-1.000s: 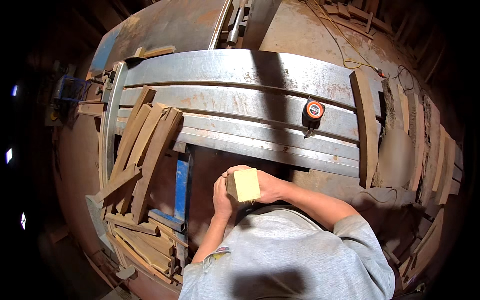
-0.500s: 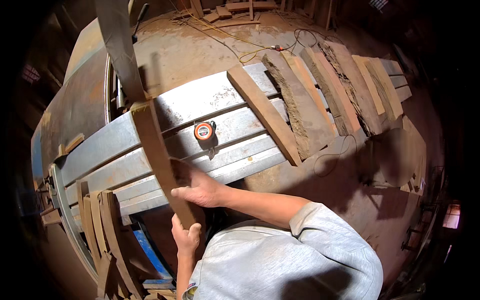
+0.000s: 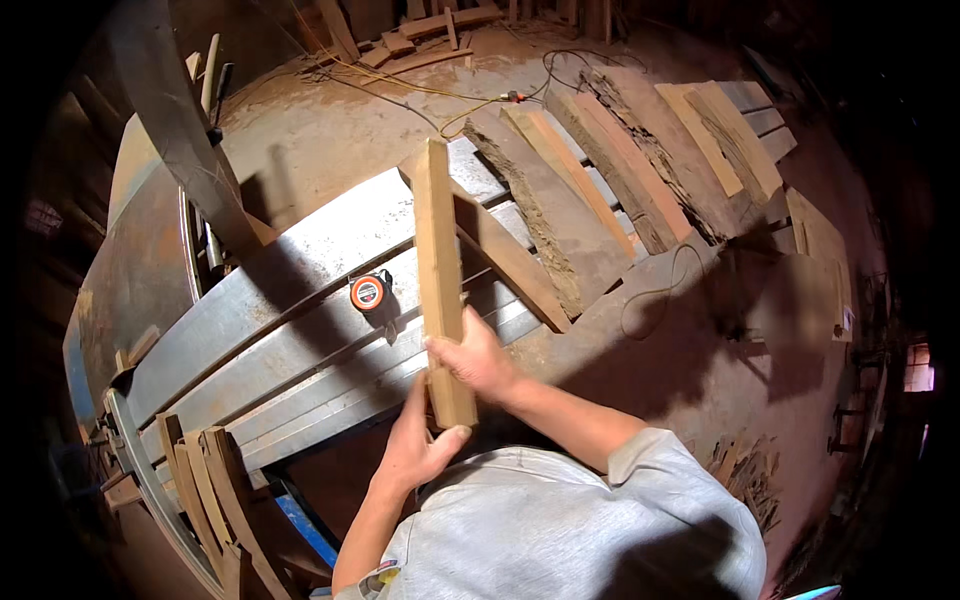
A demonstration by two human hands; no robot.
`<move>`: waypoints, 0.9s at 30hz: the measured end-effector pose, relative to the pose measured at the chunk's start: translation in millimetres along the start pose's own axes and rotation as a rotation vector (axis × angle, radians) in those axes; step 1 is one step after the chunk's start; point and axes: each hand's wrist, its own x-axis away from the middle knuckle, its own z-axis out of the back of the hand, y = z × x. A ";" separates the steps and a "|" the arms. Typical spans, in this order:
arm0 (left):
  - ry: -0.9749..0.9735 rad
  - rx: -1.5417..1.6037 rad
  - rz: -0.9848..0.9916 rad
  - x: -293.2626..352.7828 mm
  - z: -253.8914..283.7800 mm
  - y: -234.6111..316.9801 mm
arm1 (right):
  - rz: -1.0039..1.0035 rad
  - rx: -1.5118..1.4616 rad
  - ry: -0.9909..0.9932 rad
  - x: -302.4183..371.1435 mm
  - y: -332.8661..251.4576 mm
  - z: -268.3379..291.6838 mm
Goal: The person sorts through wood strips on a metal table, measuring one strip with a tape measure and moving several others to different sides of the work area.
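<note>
One beam [image 3: 438, 270], slotted metal table [image 3: 200, 345], dusty floor [image 3: 335, 140]

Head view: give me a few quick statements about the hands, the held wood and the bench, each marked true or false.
1. The left hand and the right hand are both on the long, tan, square-edged wooden beam. True.
2. The round black-and-orange tape measure lies right of the beam. False: it lies left of it, on the silver slatted metal table.
3. The left hand is higher in the picture than the right. False: the right hand is higher.
4. Several brown wooden boards lie across the table, right of the beam. True.
</note>
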 end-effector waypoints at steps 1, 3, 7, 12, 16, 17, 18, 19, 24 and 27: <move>-0.059 -0.079 0.009 1.0 0.3 2.6 | -0.053 -0.025 0.000 -4.0 -1.0 17.6; -0.074 -0.087 0.022 3.0 -0.9 13.3 | -0.079 0.069 -0.008 -7.2 -25.0 56.6; 0.115 -0.152 0.093 21.6 6.0 -21.4 | 0.014 0.407 0.098 -15.4 -62.2 121.5; 0.503 -0.108 0.261 77.4 37.8 -49.0 | 0.203 1.298 0.198 -55.7 -118.6 135.1; 0.589 -0.151 0.262 96.1 47.6 -64.1 | 0.339 1.516 0.211 -68.9 -67.1 212.8; 0.604 -0.165 0.242 93.3 53.5 -67.6 | 0.298 1.523 0.154 -78.6 -52.8 262.1; 0.623 -0.178 0.239 101.5 54.9 -72.8 | 0.162 1.615 0.225 -52.4 -79.9 209.6; 0.675 -0.193 0.206 109.4 57.6 -80.3 | 0.131 1.733 0.269 -55.3 -69.6 236.8; 0.910 -0.180 0.231 144.9 69.4 -101.3 | 0.493 1.860 0.236 -99.2 -92.1 252.1; 1.152 -0.130 0.270 180.7 90.2 -114.2 | 0.617 1.660 0.039 -111.0 -96.2 201.4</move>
